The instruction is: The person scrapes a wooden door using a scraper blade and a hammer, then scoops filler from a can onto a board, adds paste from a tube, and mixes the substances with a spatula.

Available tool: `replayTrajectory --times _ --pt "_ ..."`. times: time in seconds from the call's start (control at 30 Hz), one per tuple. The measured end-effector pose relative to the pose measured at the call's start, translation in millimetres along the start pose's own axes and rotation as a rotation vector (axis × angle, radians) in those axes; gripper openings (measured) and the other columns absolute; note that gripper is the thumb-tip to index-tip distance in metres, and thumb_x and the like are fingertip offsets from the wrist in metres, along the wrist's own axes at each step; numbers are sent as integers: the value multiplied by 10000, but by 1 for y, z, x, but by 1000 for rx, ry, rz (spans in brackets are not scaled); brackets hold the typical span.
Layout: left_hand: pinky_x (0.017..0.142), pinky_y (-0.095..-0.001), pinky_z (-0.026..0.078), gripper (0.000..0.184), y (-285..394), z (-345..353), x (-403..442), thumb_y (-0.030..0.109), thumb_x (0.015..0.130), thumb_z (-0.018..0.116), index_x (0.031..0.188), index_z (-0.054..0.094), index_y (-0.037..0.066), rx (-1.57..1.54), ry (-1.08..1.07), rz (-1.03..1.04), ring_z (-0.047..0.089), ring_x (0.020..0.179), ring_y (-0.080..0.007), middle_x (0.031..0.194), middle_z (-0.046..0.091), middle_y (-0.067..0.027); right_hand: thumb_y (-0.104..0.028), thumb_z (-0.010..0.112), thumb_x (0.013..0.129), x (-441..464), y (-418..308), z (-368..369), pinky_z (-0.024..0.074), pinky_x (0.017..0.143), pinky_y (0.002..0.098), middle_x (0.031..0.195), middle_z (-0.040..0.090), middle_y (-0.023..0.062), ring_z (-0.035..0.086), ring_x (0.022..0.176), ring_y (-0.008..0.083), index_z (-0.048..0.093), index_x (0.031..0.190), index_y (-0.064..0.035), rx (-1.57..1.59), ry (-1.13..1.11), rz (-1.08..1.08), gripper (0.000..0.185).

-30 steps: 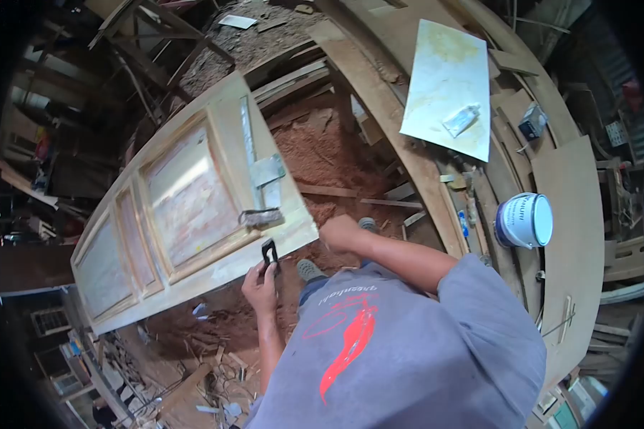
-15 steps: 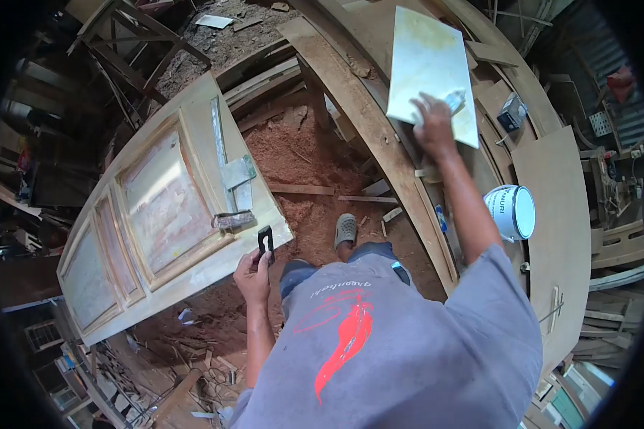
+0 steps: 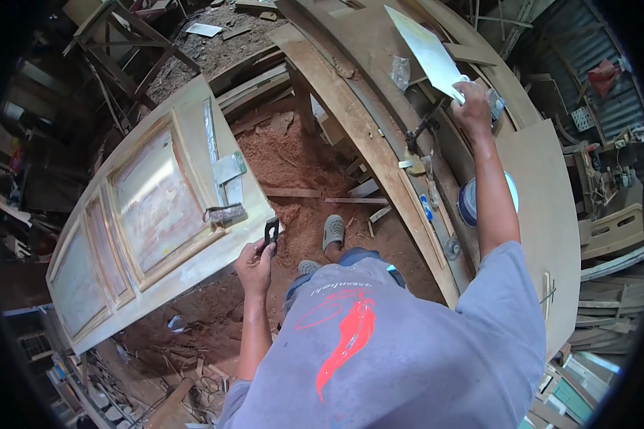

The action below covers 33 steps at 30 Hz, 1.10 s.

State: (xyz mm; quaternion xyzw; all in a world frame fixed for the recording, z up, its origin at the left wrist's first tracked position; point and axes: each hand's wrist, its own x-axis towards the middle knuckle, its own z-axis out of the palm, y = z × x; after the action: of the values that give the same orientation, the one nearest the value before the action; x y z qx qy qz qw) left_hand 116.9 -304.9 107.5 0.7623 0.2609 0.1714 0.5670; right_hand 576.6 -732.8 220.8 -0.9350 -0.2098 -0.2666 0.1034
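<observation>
My left hand is closed round a small black tool, beside the near right corner of a panelled wooden door. Up at the right, my right hand grips the lower corner of a white board, which is tilted up off the bench. A metal scraper and a wrapped grey-brown item rest on the door. Partly behind my right forearm stands a white and blue tub.
A long wooden bench edge runs down the middle right, with a clear plastic bag and a blue item on the bench. Sawdust and wood scraps cover the floor. A wooden trestle stands at the upper left.
My right hand moved from near the door corner to the white board, took hold of it and tilted it up. The plastic bag now shows on the bench. My left hand still holds the black tool.
</observation>
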Motion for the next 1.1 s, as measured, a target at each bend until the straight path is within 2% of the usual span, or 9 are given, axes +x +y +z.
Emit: replayTrajectory --times 0.13,0.3,0.37,0.6,0.7,0.8,0.9,1.03,1.1 --pt "804 -255 562 176 -20 -2 -22 18 958 799 1127 799 -32 -125 64 -83 694 882 -86 993 766 -31 -383 762 869 -26 -19 31 584 847 571 966 774 239 743 924 469 743 968 -37 -66 -188 495 360" --pt "828 -261 567 223 -26 -12 -45 31 958 810 1175 797 -16 -248 177 -192 698 894 -80 1011 781 -23 -514 687 947 -74 -48 102 589 849 550 959 776 242 759 939 442 833 941 -73 -33 -324 447 464" --pt "834 -262 563 211 -16 -18 -49 39 958 816 1163 801 -5 -315 248 -222 698 889 -84 1006 782 -14 -542 631 997 -92 -60 123 574 898 540 1105 763 265 742 1035 428 825 1144 -132 27 -342 396 477" --pt "782 -253 564 162 -20 -44 -59 42 967 814 1122 796 2 -419 398 -243 689 836 -71 962 776 -24 -469 780 938 -101 -56 135 566 910 490 1057 752 224 722 998 398 819 1117 -90 14 -440 222 420" --pt "777 -248 557 145 -21 -55 -58 45 977 805 1113 776 4 -493 440 -250 686 831 -71 960 770 -28 -416 801 947 -88 -62 97 554 824 431 942 755 188 722 875 312 808 1091 -44 243 -637 140 399" --pt "796 -242 551 151 -16 -60 -56 50 987 798 1117 734 8 -664 475 -254 685 852 -69 988 761 -30 -361 780 994 -99 -63 71 511 764 363 849 737 115 682 793 206 789 1012 -16 586 -340 239 346" --pt "804 -244 551 152 -11 -61 -46 56 987 800 1112 731 7 -738 467 -229 685 858 -70 999 760 -35 -253 743 1041 -88 -74 37 501 767 346 885 717 59 674 835 179 761 965 -15 872 -317 456 251" --pt "808 -245 560 101 10 -55 -18 42 1011 762 1099 721 13 -736 401 -201 691 848 -81 990 755 -39 -365 530 1148 -65 -149 -25 505 799 331 825 667 59 639 780 166 681 932 -59 1265 -319 536 404" --pt "815 -249 565 117 15 -49 -2 44 1013 761 1115 711 15 -760 363 -210 691 865 -86 1004 749 -39 -462 440 1171 -63 -157 -14 486 623 290 771 621 38 595 687 136 644 951 -89 1460 -437 422 479"
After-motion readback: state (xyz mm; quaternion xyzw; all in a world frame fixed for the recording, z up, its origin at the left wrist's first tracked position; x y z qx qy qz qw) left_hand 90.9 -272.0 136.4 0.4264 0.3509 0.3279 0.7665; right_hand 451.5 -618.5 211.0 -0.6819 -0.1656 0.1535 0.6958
